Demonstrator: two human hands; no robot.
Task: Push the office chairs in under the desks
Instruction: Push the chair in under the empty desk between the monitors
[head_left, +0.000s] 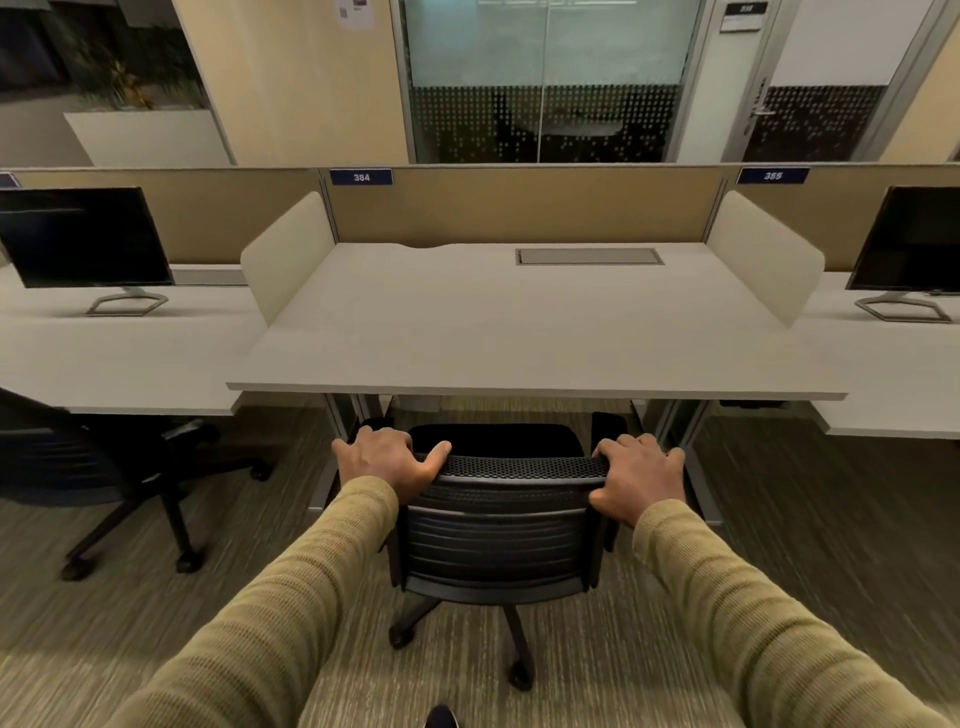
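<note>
Chair (496, 525) under inspection: black mesh-back office chair, lower centre of frame, facing centre desk (519, 332). Seat front sits at or just under the desk's near edge; backrest and wheeled base lie outside it, on striped carpet (779, 545). Armrest tips show dark just below desk edge, both sides.

I see left hand (387, 460) clamped on backrest top rail, left corner, fingers over the far side, thumb along the rail. Right hand (636, 475) grasps the right corner of same rail, fingers draped over top, thumb down the side. Both sleeves (291, 597) olive knit, running in from the bottom corners.

Desk top bare apart from a grey cable hatch (589, 256) at rear right. Pale side screens on both ends; tan partition behind w/ blue label reading 384 (361, 177). Second label (772, 175) upper right, approx. 385, blurred.

Adjacent stations: monitor (85, 239) on left desk, screen dark; second monitor (909, 241) at right edge, also dark. Second chair (104, 467) at left of frame stands pulled out from its desk, angled away, partly cut off by frame edge.

Background, top of frame: frosted glass wall w/ dot pattern; door w/ handle, upper right.
</note>
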